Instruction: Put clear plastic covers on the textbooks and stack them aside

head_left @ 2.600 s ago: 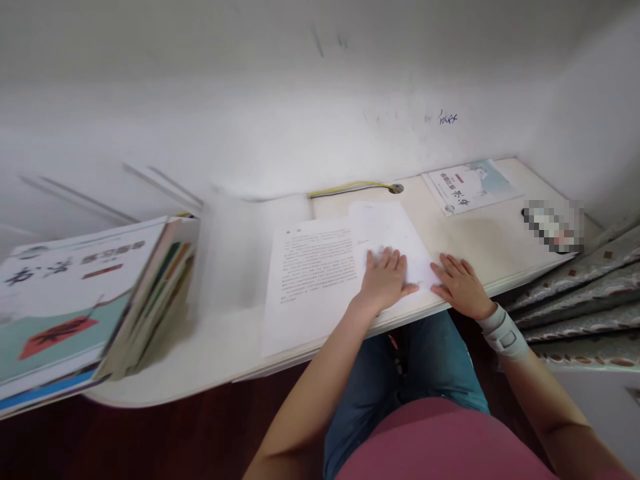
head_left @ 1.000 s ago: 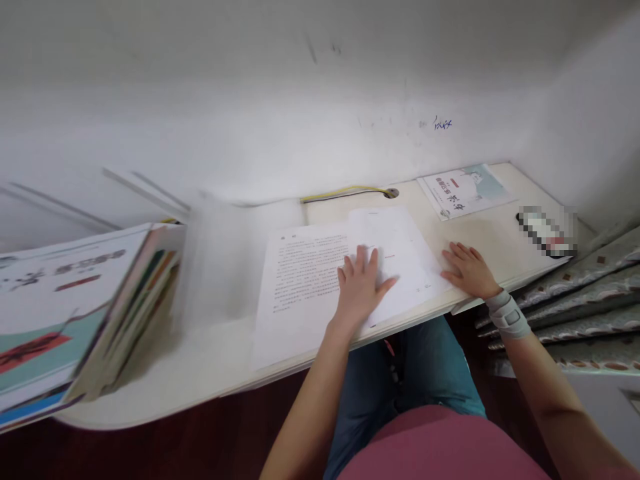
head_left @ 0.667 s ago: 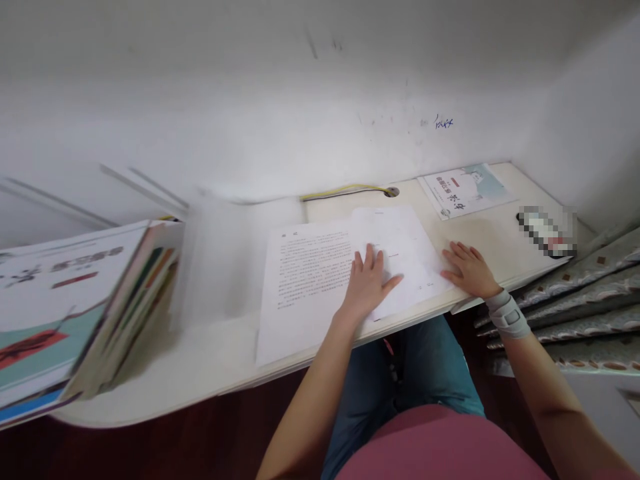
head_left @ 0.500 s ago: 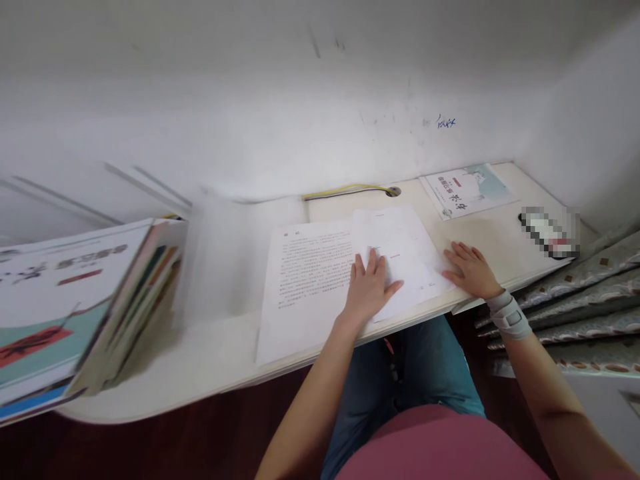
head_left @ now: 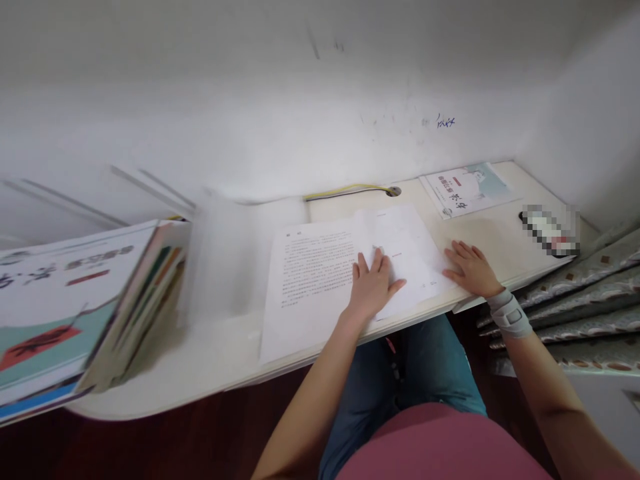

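Observation:
My left hand (head_left: pixel 370 287) lies flat with spread fingers on a mostly blank white sheet of paper (head_left: pixel 407 247). This sheet overlaps the right side of a printed page (head_left: pixel 315 273) covered in lines of text. My right hand (head_left: pixel 473 268), a grey band around its wrist, rests open on the desk, its thumb and fingertips at or near the sheet's right edge; whether they touch the paper I cannot tell. Neither hand grips anything.
A tall stack of booklets (head_left: pixel 55 293) stands at the left, beside a blurred translucent sheet or box (head_left: pixel 220 267). Another booklet (head_left: pixel 470 190) lies at the back right, near a pixelated phone-like object (head_left: pixel 547 232). A yellow cable (head_left: pixel 350 189) runs to a desk hole (head_left: pixel 394 191). Patterned fabric (head_left: pixel 575 293) hangs at right.
The stack and printed page appear slightly farther right in view. My left hand has shifted a little to the right; my right hand stays almost where it was.

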`<state>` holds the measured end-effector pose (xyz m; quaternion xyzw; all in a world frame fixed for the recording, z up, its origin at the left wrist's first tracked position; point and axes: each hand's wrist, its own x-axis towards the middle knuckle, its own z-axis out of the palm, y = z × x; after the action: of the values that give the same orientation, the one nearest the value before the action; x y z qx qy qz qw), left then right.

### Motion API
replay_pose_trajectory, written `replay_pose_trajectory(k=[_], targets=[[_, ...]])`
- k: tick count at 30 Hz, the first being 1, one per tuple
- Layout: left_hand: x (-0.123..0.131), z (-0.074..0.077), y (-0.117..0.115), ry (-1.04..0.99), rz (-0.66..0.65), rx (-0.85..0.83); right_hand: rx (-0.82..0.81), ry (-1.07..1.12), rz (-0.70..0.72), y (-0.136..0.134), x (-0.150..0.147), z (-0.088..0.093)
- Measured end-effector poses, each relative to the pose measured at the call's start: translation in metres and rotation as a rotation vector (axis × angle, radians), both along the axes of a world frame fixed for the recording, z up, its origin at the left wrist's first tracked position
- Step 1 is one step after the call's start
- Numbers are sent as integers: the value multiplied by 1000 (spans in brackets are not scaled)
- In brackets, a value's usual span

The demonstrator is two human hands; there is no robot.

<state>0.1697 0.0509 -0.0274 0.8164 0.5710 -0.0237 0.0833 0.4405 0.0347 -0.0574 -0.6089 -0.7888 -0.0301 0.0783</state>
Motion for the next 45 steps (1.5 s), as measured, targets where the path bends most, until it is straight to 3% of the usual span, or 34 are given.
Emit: replay_pose_trajectory(k=[5,15,45], targets=[[7,3,3,-11,0,7,7,-4,2,1,0,0],[34,7,4,24,-136,-35,9,1,8,0,0,3],[38,15,-2,-8,-221,-86,-8,-27,16,-2,-2,5]])
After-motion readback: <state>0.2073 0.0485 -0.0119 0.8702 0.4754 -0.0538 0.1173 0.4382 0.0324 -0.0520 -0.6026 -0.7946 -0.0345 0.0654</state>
